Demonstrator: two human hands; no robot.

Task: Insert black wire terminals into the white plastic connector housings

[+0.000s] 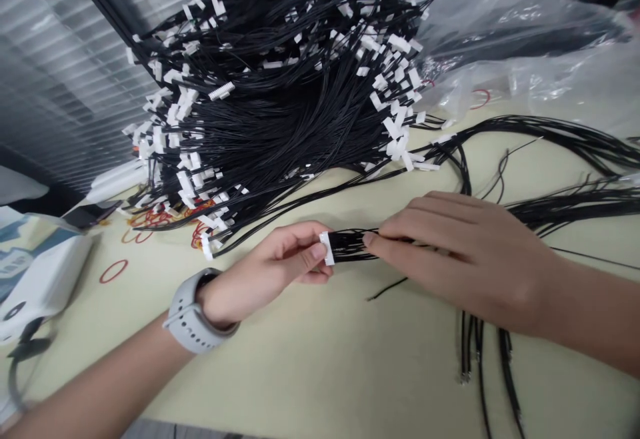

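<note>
A white connector (327, 248) is pinched between the thumb and fingers of my left hand (280, 259), which has a grey watch on its wrist. Black wires (350, 246) run from the connector to the right. My right hand (450, 252) lies over these wires, thumb and fingers closed around them a short way from the connector. One loose wire end sticks out below it. Under and beyond my right hand, more black wires (480, 352) hang toward the front with bare metal tips.
A large pile of black wires with white connectors (290, 106) fills the back. Red rubber bands (114, 271) lie at left, near a white device (55, 279). Clear plastic bags (560, 79) lie at the back right, and loose black wires (575, 209) at the right.
</note>
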